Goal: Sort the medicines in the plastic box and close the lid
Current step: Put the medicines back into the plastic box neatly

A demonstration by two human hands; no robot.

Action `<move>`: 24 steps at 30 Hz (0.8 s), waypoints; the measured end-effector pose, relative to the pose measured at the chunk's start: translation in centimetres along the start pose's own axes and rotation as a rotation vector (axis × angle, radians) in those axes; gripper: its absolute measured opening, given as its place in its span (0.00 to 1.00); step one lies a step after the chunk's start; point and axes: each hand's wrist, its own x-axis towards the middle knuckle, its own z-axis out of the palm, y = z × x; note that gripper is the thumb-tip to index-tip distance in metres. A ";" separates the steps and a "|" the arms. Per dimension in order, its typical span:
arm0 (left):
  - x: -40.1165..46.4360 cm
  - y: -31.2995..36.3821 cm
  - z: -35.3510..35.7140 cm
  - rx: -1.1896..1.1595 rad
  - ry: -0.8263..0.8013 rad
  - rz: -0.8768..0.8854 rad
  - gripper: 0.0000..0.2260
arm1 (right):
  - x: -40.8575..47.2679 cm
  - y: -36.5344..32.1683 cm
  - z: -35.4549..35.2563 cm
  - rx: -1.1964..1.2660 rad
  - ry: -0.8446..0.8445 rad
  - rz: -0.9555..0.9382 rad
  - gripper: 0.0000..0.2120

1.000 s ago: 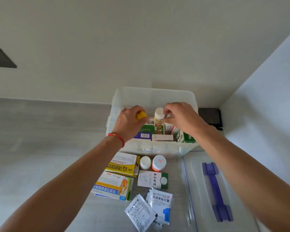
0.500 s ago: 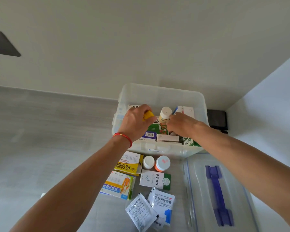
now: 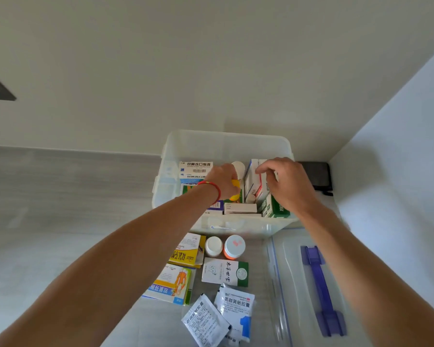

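A clear plastic box (image 3: 223, 144) stands against the wall with medicine cartons packed inside. My left hand (image 3: 222, 180), with a red string on the wrist, is inside the box, closed around a small yellow item (image 3: 236, 184) beside a white-capped bottle (image 3: 238, 167). My right hand (image 3: 288, 184) is over the box's right side, fingers pinching the top of an upright white and red carton (image 3: 252, 181). The clear lid (image 3: 293, 271) with a purple handle (image 3: 320, 286) lies flat at the front right.
In front of the box lie a yellow carton (image 3: 187, 251), a blue and orange carton (image 3: 172, 284), a green and white carton (image 3: 226, 271), two small bottles (image 3: 224, 246) and two sachets (image 3: 221, 314). A dark object (image 3: 316, 175) sits in the corner behind the box.
My left hand pushed the yellow item deeper and rightward into the box. My right hand left the white-capped bottle and moved right onto the upright carton. The view shifted slightly.
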 end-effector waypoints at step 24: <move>4.9 0.7 4.7 0.144 -0.419 -0.115 0.15 | 0.1 0.7 1.5 -0.075 0.052 0.104 0.11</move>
